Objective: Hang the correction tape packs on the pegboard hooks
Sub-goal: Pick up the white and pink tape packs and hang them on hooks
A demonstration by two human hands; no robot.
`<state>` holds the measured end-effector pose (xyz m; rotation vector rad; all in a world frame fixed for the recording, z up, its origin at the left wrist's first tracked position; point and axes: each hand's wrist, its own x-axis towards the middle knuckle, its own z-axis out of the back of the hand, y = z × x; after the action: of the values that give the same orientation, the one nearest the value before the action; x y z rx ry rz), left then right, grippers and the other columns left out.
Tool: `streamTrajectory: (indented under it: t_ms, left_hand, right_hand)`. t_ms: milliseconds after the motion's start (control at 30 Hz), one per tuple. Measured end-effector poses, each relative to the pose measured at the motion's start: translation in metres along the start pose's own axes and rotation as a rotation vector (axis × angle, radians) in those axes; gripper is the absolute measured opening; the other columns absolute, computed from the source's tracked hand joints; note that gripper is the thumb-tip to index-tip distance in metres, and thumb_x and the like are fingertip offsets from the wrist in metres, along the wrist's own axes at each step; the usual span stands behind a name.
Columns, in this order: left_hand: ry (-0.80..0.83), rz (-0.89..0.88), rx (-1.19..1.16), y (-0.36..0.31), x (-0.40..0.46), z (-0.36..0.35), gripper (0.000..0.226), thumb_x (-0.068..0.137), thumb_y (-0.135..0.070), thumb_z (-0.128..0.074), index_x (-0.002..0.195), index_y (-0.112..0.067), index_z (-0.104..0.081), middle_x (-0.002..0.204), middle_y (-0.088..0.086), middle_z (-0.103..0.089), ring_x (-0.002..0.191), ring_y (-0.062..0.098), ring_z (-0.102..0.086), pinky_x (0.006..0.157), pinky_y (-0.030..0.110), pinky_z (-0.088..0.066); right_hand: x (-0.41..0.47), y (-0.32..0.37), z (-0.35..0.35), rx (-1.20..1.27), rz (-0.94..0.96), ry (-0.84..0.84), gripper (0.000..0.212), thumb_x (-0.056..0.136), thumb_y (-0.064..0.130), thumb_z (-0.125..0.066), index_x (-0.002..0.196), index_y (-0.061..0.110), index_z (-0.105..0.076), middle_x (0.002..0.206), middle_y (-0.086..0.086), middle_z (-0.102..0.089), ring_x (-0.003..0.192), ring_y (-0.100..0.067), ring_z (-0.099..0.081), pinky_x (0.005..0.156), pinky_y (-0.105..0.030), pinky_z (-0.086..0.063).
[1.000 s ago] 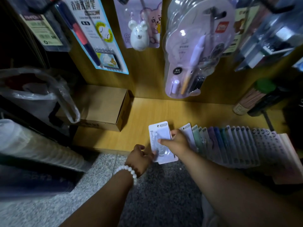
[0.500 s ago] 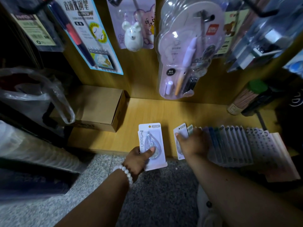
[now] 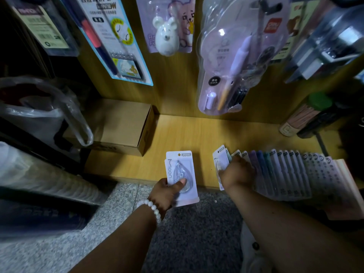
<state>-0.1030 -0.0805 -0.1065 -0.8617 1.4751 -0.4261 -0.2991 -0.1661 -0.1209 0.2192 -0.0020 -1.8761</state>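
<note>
My left hand (image 3: 167,191) grips a white correction tape pack (image 3: 182,170) with a clear teardrop dispenser, thumb pressed on its blister, at the front edge of the wooden shelf (image 3: 197,134). To the right, a fanned row of several correction tape packs (image 3: 279,170) lies on the shelf. My right hand (image 3: 237,172) rests on the left end of that row, fingers curled on the leftmost white pack (image 3: 220,161). Above, the wooden pegboard wall (image 3: 177,75) carries hanging stationery packs.
A brown cardboard box (image 3: 122,125) sits at the shelf's back left, beside a clear plastic bag (image 3: 39,111). A large blister pen pack (image 3: 232,62) and a mouse-shaped item pack (image 3: 167,32) hang low over the shelf. A green-capped pencil tube (image 3: 303,117) lies at the right.
The right hand passed the white pack to the left hand, then moved right onto the row. Since half a second ago both hands have barely moved.
</note>
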Motion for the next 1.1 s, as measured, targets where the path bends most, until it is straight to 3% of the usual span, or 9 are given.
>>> streamTrajectory:
  t_ms: [100,267,367,433,600,733,833,933,1100]
  left_hand:
    - [-0.015,0.011,0.007,0.000,-0.001,0.000,0.053,0.067,-0.038,-0.079,0.108,-0.006,-0.070,0.105,0.020,-0.074,0.104,0.047,-0.065,0.075,0.042,-0.050]
    - [-0.041,0.022,0.001,-0.004,-0.007,0.001,0.035,0.084,-0.027,-0.074,0.111,-0.005,-0.067,0.106,0.018,-0.074,0.091,0.035,-0.070,0.064,0.032,-0.052]
    - [-0.063,0.016,0.008,-0.006,-0.009,0.004,0.039,0.083,-0.029,-0.075,0.113,-0.006,-0.065,0.107,0.017,-0.074,0.095,0.037,-0.070,0.061,0.031,-0.051]
    - [-0.085,0.010,0.000,-0.010,-0.012,0.006,0.042,0.081,-0.029,-0.077,0.113,-0.006,-0.065,0.107,0.016,-0.073,0.098,0.038,-0.070,0.065,0.035,-0.054]
    - [-0.140,-0.038,-0.036,-0.026,-0.027,0.015,0.044,0.079,-0.021,-0.079,0.115,-0.002,-0.062,0.112,0.019,-0.070,0.098,0.040,-0.068,0.061,0.039,-0.058]
    - [-0.168,-0.099,-0.060,-0.042,-0.051,0.020,0.038,0.083,-0.015,-0.075,0.115,-0.001,-0.060,0.110,0.021,-0.069,0.093,0.041,-0.068,0.061,0.040,-0.059]
    - [-0.172,-0.139,-0.076,-0.049,-0.070,0.025,0.039,0.084,-0.014,-0.073,0.117,0.000,-0.060,0.110,0.023,-0.069,0.093,0.043,-0.068,0.063,0.043,-0.059]
    - [-0.160,-0.176,-0.100,-0.051,-0.089,0.030,0.043,0.082,-0.016,-0.075,0.120,-0.002,-0.058,0.109,0.021,-0.070,0.090,0.042,-0.069,0.062,0.044,-0.059]
    - [-0.062,-0.264,-0.163,-0.056,-0.125,0.025,0.029,0.088,-0.016,-0.068,0.113,-0.001,-0.064,0.094,0.018,-0.073,0.068,0.031,-0.068,0.047,0.031,-0.054]
  right_hand:
    - [0.000,-0.001,0.000,0.115,-0.064,0.036,0.066,0.077,0.045,-0.065,0.131,0.013,-0.047,0.125,-0.012,-0.062,0.116,-0.030,-0.058,0.104,-0.038,-0.040]
    - [0.000,-0.004,0.010,0.261,-0.128,0.105,0.077,0.079,0.058,-0.059,0.136,0.009,-0.044,0.131,-0.012,-0.059,0.120,-0.030,-0.057,0.103,-0.038,-0.043]
    - [-0.004,0.000,0.025,0.303,-0.122,0.127,0.082,0.079,0.059,-0.061,0.140,0.008,-0.040,0.134,-0.012,-0.057,0.122,-0.033,-0.055,0.102,-0.038,-0.044]
    - [-0.010,0.005,0.039,0.399,-0.120,0.151,0.077,0.078,0.051,-0.068,0.136,0.006,-0.043,0.129,-0.012,-0.060,0.117,-0.034,-0.058,0.092,-0.034,-0.045]
    - [-0.028,0.018,0.063,0.824,-0.061,0.272,0.037,0.073,0.027,-0.080,0.102,0.007,-0.069,0.095,-0.009,-0.072,0.087,-0.028,-0.067,0.059,-0.024,-0.041]
    - [-0.047,0.022,0.085,1.096,-0.069,0.413,0.024,0.076,0.018,-0.078,0.094,0.003,-0.073,0.086,-0.010,-0.072,0.071,-0.023,-0.066,0.060,-0.026,-0.048]
    - [-0.063,0.024,0.099,1.254,-0.082,0.567,0.030,0.076,0.018,-0.078,0.100,0.002,-0.070,0.100,-0.014,-0.074,0.090,-0.032,-0.070,0.081,-0.038,-0.055]
    - [-0.082,0.027,0.115,1.336,-0.039,0.721,0.031,0.079,0.017,-0.073,0.106,0.001,-0.070,0.107,-0.019,-0.072,0.101,-0.039,-0.067,0.098,-0.054,-0.048]
    - [-0.109,0.037,0.144,1.442,0.056,0.863,0.025,0.088,0.008,-0.061,0.110,-0.002,-0.067,0.101,-0.017,-0.072,0.081,-0.027,-0.069,0.078,-0.041,-0.056]
